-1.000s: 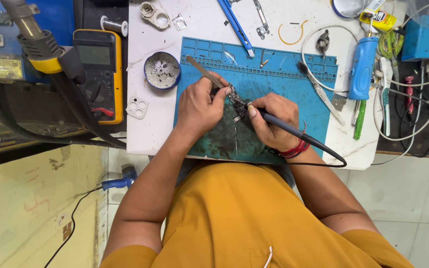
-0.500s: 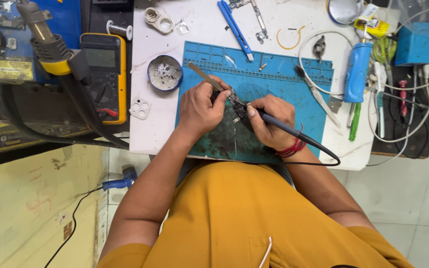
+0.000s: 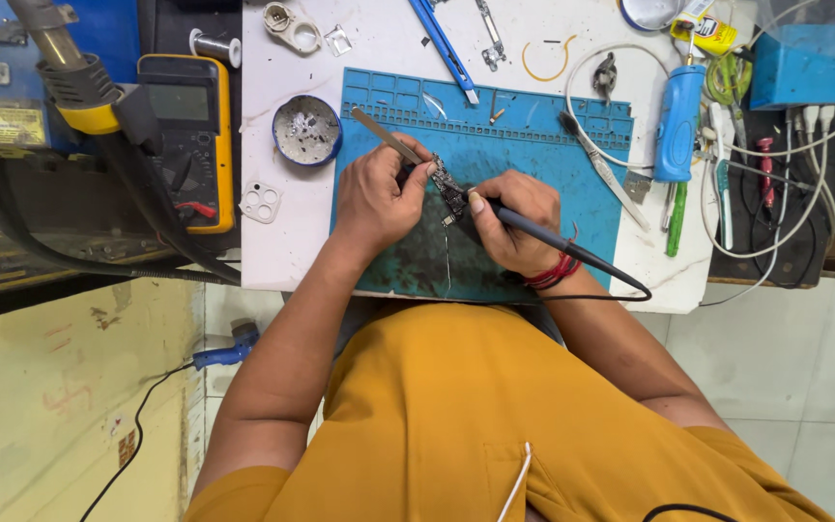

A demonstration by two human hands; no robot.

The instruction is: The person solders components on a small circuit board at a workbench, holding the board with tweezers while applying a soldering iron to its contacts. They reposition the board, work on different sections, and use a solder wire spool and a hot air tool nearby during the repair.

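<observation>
work in hand: soldering on a small circuit board (image 3: 451, 193), which lies on the blue mat (image 3: 533, 145) at mid-bench, between the two hands.

left hand (image 3: 379, 198): fingers clenched on tweezers (image 3: 386, 135), whose handle projects up and left past the knuckles. the tweezer tips sit at the board's upper end; whether they pinch a part is too small to tell.

right hand (image 3: 514, 227): fingers grasping a soldering iron (image 3: 553, 242) in a pen grip, tip pointed at the board, cord trailing off the bench edge to the right.

progress, as a judgement: the joint work is under way, mid-step. both tools are at the board, so nothing is set down or finished. a thin wire-like strand (image 3: 446, 256) hangs below the board; its purpose cannot be told.

nearby: a round tin (image 3: 307, 130) just left of the mat, a yellow multimeter (image 3: 186, 135) further left, a blue handled tool (image 3: 676, 121) to the right.

change from the earlier frames: both hands stay at the same spot on the mat with the same grips. the tweezers keep their angle. the view shifts only slightly; no thing on the bench moves.
</observation>
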